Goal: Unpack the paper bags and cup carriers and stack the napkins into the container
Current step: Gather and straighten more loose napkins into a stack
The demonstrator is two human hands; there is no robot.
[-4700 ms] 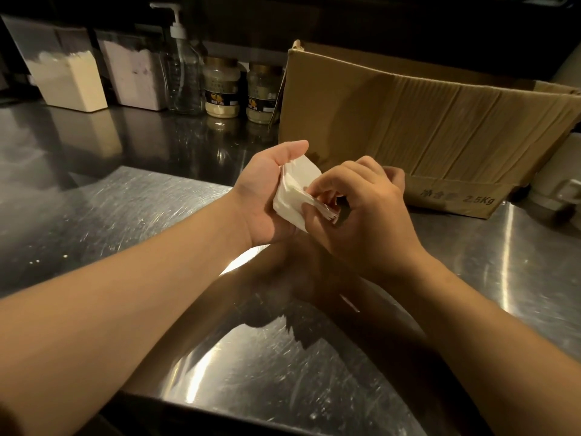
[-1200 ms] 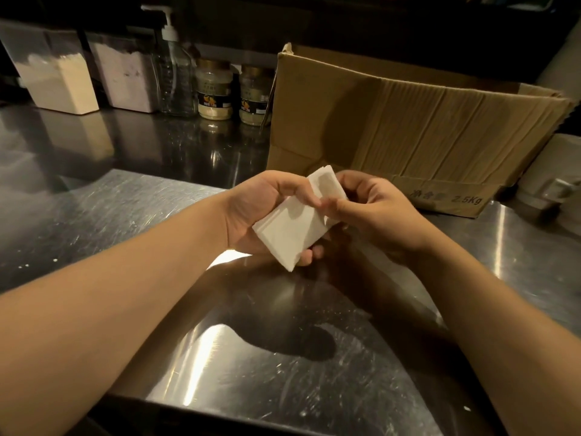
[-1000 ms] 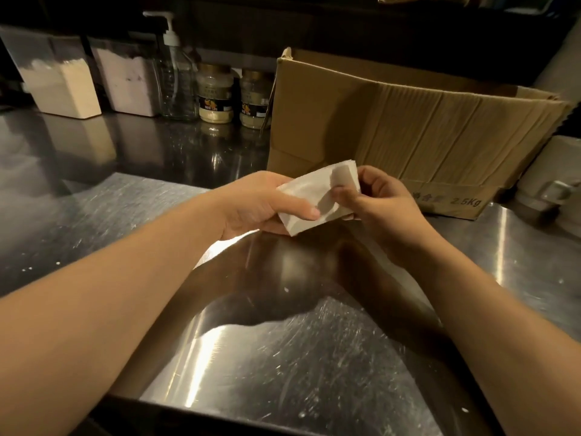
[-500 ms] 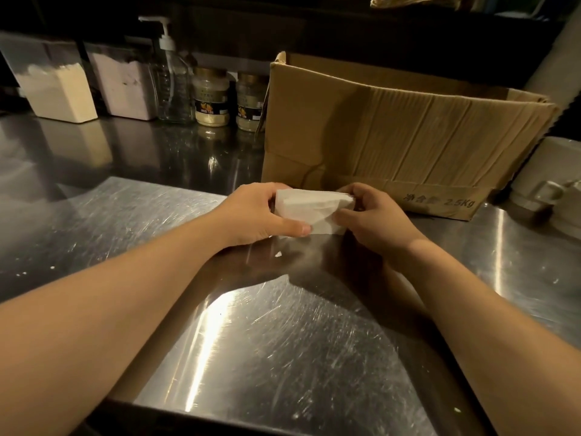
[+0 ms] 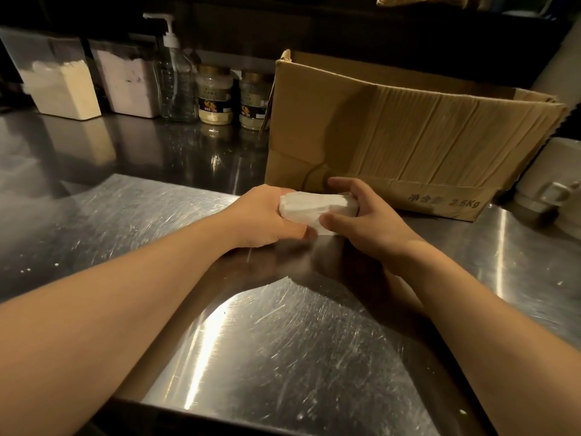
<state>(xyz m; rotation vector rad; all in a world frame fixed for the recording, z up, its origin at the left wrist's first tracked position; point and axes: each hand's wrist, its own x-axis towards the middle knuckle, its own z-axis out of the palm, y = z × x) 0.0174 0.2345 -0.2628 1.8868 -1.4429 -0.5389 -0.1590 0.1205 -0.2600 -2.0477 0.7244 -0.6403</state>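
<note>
A white stack of napkins (image 5: 316,208) stands on its edge on the steel counter (image 5: 283,341), just in front of a brown cardboard box (image 5: 408,133). My left hand (image 5: 264,218) grips the stack's left end, thumb at the front and fingers hidden behind. My right hand (image 5: 364,221) grips its right end, thumb at the front and fingers curled over the far side. Both hands are low, close to the counter. No paper bags or cup carriers are visible; the box's inside is hidden.
Along the back stand two clear tubs of powder (image 5: 59,86) (image 5: 125,80), a pump bottle (image 5: 176,73) and two jars (image 5: 215,94) (image 5: 253,99). A pale mug-like vessel (image 5: 547,180) sits right of the box.
Both hands turned the napkin stack from a flat tilt onto its edge and lowered it from mid-air to the counter, toward the cardboard box.
</note>
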